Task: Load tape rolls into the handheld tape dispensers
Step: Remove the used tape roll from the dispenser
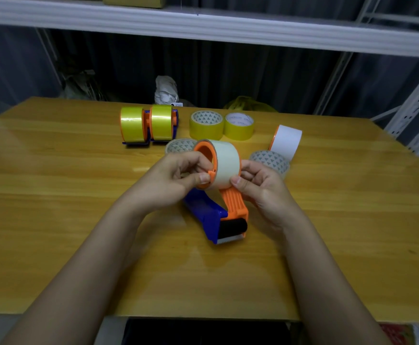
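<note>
standing here watching someone at the wooden counter [54, 220] and the biggest thing in play is the blue and orange dispenser [211, 215] lying in the middle, cutter end toward the person. looks like hard molded plastic, stiff and light, nothing that'll flex on you. the toothed blade at the near end is the one bit i'd keep fingers off. best place to hold it is the orange handle or the hub, i'd say.

sitting on its orange hub is a pale clear tape roll [224, 165], raised off the counter between both hands. tape like that is light but slick on the outside face and sticky once the end lifts, so pinching it by the edges or cardboard core makes sense. the left hand [176, 180] has its grip clamped on the hub's rim and a small orange tab, thumb and forefinger pinched. the right hand [258, 185] has fingers curled against the far side of the roll, thumb on its face, holding it steady.

counts: two loaded dispensers with yellow tape [148, 125] standing together at the back, plus this one, so three with blue frames. a white roll on an orange hub [285, 141] stands off right, can't tell if there's a frame under it. loose rolls: two yellow ones [221, 125] side by side, two clear ones [270, 160] lying flat, one partly hidden behind the hands.
</note>
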`<state>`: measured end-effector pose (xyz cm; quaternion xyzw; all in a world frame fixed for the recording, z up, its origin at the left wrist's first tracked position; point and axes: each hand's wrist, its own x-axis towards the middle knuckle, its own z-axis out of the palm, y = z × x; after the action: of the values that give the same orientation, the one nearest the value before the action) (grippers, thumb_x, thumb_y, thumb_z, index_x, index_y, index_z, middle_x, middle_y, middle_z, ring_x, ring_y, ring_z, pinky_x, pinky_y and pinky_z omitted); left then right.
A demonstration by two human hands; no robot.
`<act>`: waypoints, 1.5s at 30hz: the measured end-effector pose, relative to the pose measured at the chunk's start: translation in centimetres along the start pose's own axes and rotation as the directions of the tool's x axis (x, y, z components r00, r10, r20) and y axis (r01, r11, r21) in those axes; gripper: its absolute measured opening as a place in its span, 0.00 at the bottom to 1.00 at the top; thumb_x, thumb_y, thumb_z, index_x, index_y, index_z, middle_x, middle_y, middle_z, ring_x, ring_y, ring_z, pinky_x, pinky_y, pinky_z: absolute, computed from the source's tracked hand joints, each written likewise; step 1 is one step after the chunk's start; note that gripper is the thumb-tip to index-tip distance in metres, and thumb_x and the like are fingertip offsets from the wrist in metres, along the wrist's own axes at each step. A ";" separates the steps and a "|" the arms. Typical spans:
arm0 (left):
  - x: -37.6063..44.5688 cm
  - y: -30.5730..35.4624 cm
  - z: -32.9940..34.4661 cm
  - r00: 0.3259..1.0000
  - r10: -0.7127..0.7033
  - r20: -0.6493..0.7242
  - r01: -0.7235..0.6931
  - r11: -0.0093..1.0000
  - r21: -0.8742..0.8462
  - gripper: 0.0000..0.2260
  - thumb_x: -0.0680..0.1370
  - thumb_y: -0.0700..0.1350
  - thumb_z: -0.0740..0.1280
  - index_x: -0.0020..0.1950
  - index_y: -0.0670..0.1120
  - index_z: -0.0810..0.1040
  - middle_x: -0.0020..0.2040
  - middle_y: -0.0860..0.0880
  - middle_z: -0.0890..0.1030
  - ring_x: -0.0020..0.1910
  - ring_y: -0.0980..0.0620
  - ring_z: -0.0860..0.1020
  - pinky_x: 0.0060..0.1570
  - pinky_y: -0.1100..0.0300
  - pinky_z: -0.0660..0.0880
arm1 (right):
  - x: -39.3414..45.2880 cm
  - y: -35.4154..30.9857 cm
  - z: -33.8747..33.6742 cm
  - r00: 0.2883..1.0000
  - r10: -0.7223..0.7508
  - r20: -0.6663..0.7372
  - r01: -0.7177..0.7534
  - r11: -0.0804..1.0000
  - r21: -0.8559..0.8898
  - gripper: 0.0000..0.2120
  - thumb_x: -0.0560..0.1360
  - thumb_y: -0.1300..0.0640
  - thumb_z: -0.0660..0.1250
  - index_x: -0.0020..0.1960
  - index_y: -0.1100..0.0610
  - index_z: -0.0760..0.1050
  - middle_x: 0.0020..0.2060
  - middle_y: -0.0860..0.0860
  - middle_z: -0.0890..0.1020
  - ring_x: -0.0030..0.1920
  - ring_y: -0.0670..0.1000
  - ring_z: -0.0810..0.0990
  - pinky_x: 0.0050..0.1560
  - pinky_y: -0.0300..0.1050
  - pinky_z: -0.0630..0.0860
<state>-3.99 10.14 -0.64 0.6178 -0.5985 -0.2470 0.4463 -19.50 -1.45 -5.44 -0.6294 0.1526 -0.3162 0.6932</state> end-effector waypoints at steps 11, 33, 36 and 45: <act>0.0 -0.1 0.0 1.000 -0.008 0.012 0.008 1.000 0.003 0.11 0.76 0.34 0.65 0.42 0.50 0.76 0.39 0.52 0.76 0.38 0.66 0.75 0.40 0.74 0.70 | -0.1 -0.1 0.0 1.000 0.020 0.007 -0.020 0.999 0.025 0.10 0.68 0.63 0.68 0.49 0.60 0.76 0.39 0.50 0.84 0.41 0.47 0.82 0.43 0.39 0.80; 0.0 -0.3 -0.3 0.998 0.002 0.070 0.003 0.997 -0.072 0.09 0.74 0.34 0.68 0.43 0.48 0.78 0.35 0.55 0.79 0.36 0.64 0.78 0.38 0.73 0.72 | -0.3 -0.4 0.1 1.000 0.021 0.002 -0.021 1.000 0.012 0.09 0.69 0.66 0.70 0.49 0.61 0.76 0.39 0.49 0.84 0.41 0.45 0.82 0.43 0.37 0.79; 0.0 -0.5 -0.3 0.997 -0.003 0.073 0.010 0.995 -0.100 0.10 0.74 0.33 0.68 0.42 0.48 0.78 0.33 0.57 0.80 0.36 0.63 0.78 0.37 0.72 0.72 | -0.2 -0.4 0.1 1.000 0.017 0.009 -0.017 1.000 0.001 0.11 0.68 0.65 0.73 0.48 0.61 0.76 0.39 0.50 0.84 0.42 0.46 0.82 0.44 0.38 0.79; 0.2 -0.5 -0.7 0.992 -0.050 0.115 0.069 0.984 -0.164 0.09 0.72 0.31 0.68 0.40 0.46 0.78 0.32 0.55 0.81 0.34 0.61 0.79 0.35 0.71 0.73 | -0.2 -0.4 0.1 0.999 0.028 0.031 -0.027 0.999 -0.019 0.11 0.67 0.64 0.74 0.48 0.59 0.76 0.40 0.50 0.84 0.42 0.46 0.82 0.44 0.38 0.79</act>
<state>-3.14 10.03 -0.64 0.5811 -0.5805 -0.3434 0.4555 -19.65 -1.25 -5.11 -0.6384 0.1533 -0.2952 0.6941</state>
